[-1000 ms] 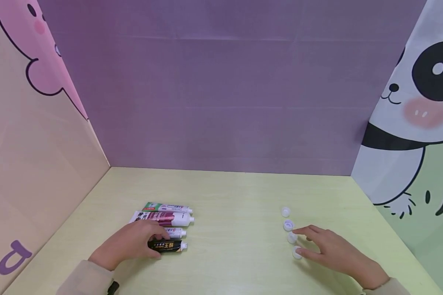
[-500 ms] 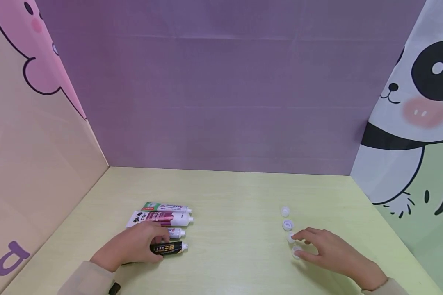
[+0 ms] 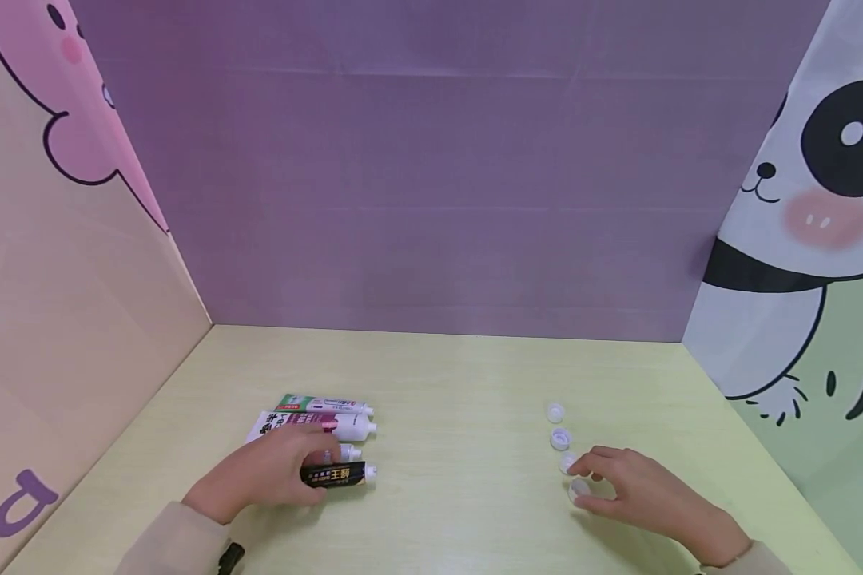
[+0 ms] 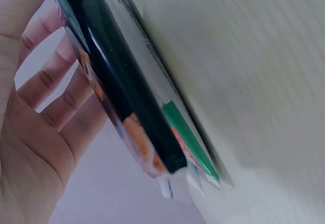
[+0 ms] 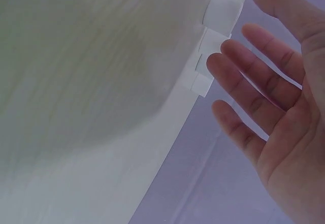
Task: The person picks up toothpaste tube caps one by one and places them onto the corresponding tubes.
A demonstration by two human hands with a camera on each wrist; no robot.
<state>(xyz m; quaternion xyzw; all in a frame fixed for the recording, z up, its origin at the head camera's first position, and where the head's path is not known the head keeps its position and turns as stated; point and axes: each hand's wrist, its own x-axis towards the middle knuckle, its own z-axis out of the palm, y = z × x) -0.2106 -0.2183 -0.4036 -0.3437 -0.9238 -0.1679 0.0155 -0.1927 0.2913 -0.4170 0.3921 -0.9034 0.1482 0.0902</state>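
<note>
In the head view my left hand (image 3: 269, 473) pinches a black toothpaste tube (image 3: 340, 474) between thumb and fingers, its uncapped white nozzle pointing right. The left wrist view shows this dark tube (image 4: 119, 82) held above the tabletop. Behind it lie a small white tube (image 3: 349, 453) partly hidden by my fingers, a larger white and maroon tube (image 3: 352, 426), and a green and white tube (image 3: 324, 404). My right hand (image 3: 643, 487) hovers with relaxed fingers at the nearest white cap (image 3: 578, 489), thumb and forefinger on either side of it.
More white caps stand in a row going back: one cap (image 3: 566, 461) by my forefinger, a wider cap (image 3: 560, 438), and the farthest cap (image 3: 555, 412). The pale wooden table (image 3: 460, 399) is bounded by a purple back panel (image 3: 439, 200) and printed side panels.
My left hand has lifted the black tube off its place and shifted it slightly right. My right hand has barely moved, its thumb dropping a little beside the nearest cap.
</note>
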